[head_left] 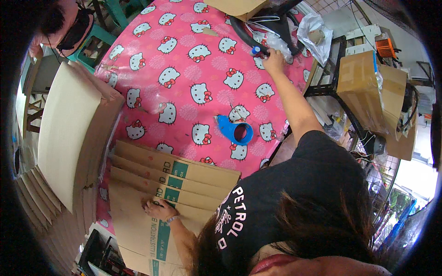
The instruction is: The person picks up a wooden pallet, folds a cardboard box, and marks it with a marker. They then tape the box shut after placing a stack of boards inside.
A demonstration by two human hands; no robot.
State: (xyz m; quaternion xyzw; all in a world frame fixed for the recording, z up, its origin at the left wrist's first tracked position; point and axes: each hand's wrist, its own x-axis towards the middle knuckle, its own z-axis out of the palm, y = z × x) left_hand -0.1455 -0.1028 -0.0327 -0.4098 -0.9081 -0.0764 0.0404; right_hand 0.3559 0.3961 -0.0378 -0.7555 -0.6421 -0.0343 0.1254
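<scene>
Several flattened cardboard boxes (172, 177) lie fanned in the lower left of the frame, overlapping one another on the surface (184, 55), which wears a pink cartoon-cat cloth. They look light, stiff and apt to slide over each other (best taken by a long edge, I judge). The left hand (159, 209) rests flat on the lowest sheet, fingers spread, pressing rather than clasping. At far left a tall stack of pale board sheets (64, 133) stands on edge. An open brown carton (368, 89) sits on a rack at the right; its contents are hidden. Mid-frame lies a blue tape dispenser (235, 130), untouched. At upper centre the right hand (275, 59) reaches a bundle of clear plastic and black tubing (271, 43); whether its grip is closed on anything I cannot tell.
</scene>
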